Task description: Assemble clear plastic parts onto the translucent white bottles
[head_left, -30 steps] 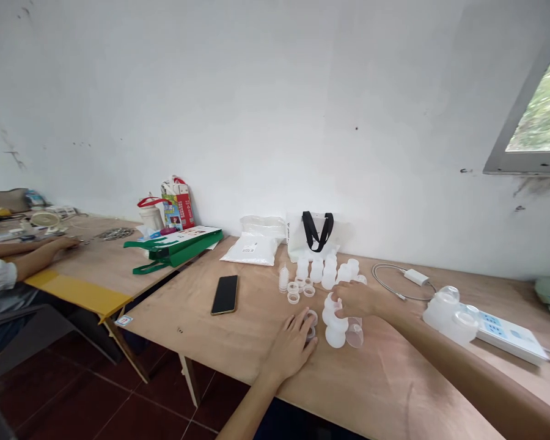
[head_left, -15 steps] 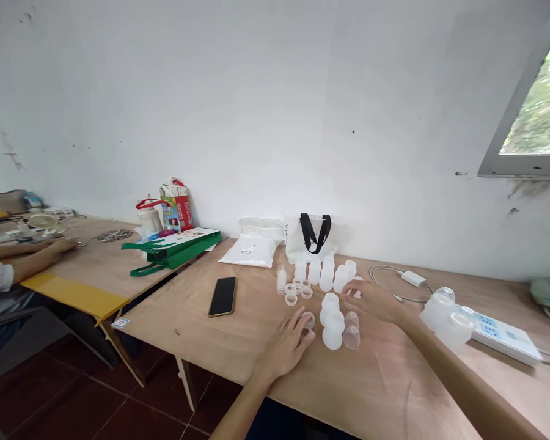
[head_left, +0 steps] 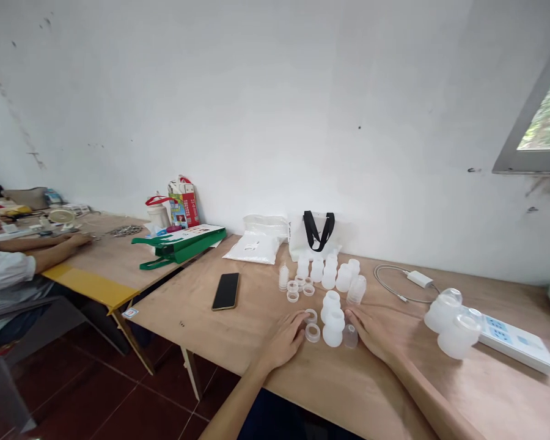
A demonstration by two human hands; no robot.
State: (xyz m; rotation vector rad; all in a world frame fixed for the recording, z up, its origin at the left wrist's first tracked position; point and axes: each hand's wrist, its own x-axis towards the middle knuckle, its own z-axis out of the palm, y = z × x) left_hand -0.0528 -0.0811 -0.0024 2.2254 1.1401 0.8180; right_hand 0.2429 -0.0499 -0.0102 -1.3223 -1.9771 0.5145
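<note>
A plywood tabletop (head_left: 394, 391) runs along a white wall (head_left: 256, 104), with a window (head_left: 531, 131) high at the right and dark red floor tiles (head_left: 119, 391) below. Past the tabletop's left end stands a second wooden table (head_left: 119, 260) with a yellow board (head_left: 87, 286) along its near edge. A co-worker's hand (head_left: 77, 241) rests there, beyond a white sleeve (head_left: 13, 269).

Near the tabletop's front edge, the left hand (head_left: 282, 343) lies palm down, fingers loosely parted, with the fingertips at or just beside a translucent plastic ring (head_left: 310, 316). A second ring (head_left: 312, 333) sits just below them. The right hand (head_left: 371, 333) is also palm down and open, its fingers close together, near a small clear cup (head_left: 350, 336). Neither hand visibly pinches anything. Between the hands stand frosted white plastic bottles (head_left: 333, 328), with a clear cup (head_left: 356, 289) behind them.

Toward the back edge stand more bottles (head_left: 330, 275), small rings (head_left: 293, 293) and a slim dropper bottle (head_left: 283, 277). Behind them are a white bag with black handles (head_left: 312, 235) and a white plastic packet (head_left: 252, 249). A black smartphone (head_left: 226, 291) lies left of centre, and a green bag (head_left: 179, 245) sits at the back left corner. On the right are two large frosted jars (head_left: 453, 324), a white power strip (head_left: 516, 342) and a coiled cable with a white adapter (head_left: 419, 279). The print on the bags is too small to read.
</note>
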